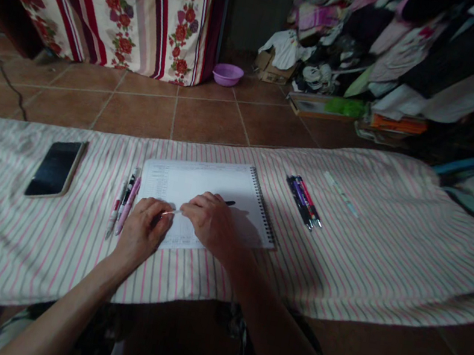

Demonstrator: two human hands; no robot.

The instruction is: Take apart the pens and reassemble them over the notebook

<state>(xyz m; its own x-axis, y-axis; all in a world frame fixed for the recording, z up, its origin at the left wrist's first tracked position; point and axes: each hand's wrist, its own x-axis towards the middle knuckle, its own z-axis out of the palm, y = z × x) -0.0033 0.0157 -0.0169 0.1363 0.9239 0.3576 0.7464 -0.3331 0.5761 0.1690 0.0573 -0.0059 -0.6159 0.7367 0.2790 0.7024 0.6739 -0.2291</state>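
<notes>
Above a spiral notebook, which lies with its rings on the right, both my hands are close together. My left hand is closed, its fingertips pinching one end of a thin pale rod that looks like part of a pen. The rod's other end runs into the closed fingers of my right hand. A dark pen end sticks out behind that hand; my fingers hide how it joins the rod. Left of the notebook, beside my left hand, lie several pens, one of them pink.
A smartphone lies at the left of the striped cloth. Several dark and coloured pens and a pale slim pen are on the right. Beyond are a purple basin, a floral curtain and heaped clothes.
</notes>
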